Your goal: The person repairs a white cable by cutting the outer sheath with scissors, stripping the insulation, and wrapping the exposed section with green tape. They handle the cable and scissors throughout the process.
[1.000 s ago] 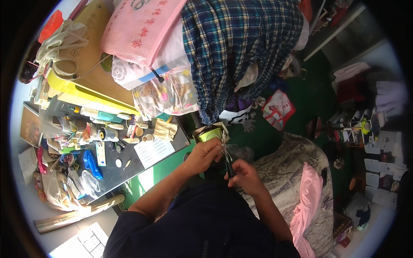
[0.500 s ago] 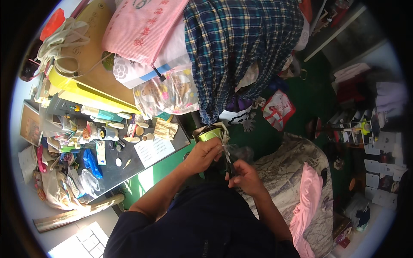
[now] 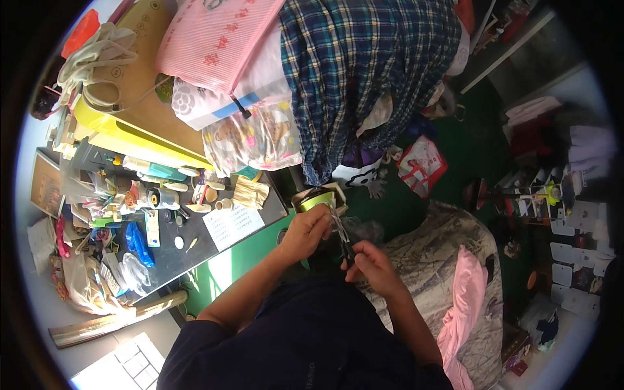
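- Your right hand [image 3: 372, 265] is nearest you, above your lap, with its grip closed on the lower end of a thin dark tool [image 3: 342, 239]; the tool is too small to make out what kind it is.
- Your left hand [image 3: 307, 229] sits just beyond and to the left, fingers curled tight around the tool's upper part and a bit of clear film [image 3: 364, 229] beside it. The two hands are almost touching.
- Just past your left hand, a small open box [image 3: 318, 197] with a yellow-green inside rests at the corner of the bench [image 3: 170, 260].
- On the bench to your left lie a printed sheet [image 3: 233, 223], a blue bag [image 3: 138, 242] and a crowd of small pots and tubes.
- To your right, a bed holds a grey patterned cover [image 3: 437, 255] with a pink cloth [image 3: 469, 300] on it.
- Farther off, a plaid shirt [image 3: 364, 71] hangs over a pink mesh pouch [image 3: 214, 40] and a yellow tray [image 3: 130, 136].
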A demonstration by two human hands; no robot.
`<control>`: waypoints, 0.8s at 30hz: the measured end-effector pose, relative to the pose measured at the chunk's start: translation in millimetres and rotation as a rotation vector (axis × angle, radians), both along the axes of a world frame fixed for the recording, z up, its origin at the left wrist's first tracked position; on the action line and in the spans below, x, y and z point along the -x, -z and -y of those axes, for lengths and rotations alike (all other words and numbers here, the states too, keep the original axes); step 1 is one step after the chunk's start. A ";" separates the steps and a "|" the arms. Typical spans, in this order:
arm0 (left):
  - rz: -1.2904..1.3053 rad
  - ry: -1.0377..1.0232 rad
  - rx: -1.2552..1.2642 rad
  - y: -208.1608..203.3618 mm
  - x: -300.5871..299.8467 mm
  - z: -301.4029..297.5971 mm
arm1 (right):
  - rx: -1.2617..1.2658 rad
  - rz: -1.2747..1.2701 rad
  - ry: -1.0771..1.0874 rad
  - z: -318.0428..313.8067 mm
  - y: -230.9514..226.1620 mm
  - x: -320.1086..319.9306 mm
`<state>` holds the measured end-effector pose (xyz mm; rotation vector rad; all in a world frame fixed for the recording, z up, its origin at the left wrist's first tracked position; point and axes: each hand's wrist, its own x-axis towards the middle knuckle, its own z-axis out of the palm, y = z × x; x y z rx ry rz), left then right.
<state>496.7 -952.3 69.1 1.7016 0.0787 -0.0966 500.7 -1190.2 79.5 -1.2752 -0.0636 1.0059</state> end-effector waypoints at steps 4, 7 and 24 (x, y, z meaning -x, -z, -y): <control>-0.036 -0.086 0.074 26.3 5.2 11.7 | 0.068 -0.032 0.011 3.0 2.2 -1.8; -0.157 -0.262 0.222 52.9 -0.1 10.2 | 0.118 -0.124 -0.036 10.3 4.6 -0.7; -0.335 -0.090 0.468 42.9 6.7 -10.9 | 0.180 0.011 0.351 -2.7 38.1 0.5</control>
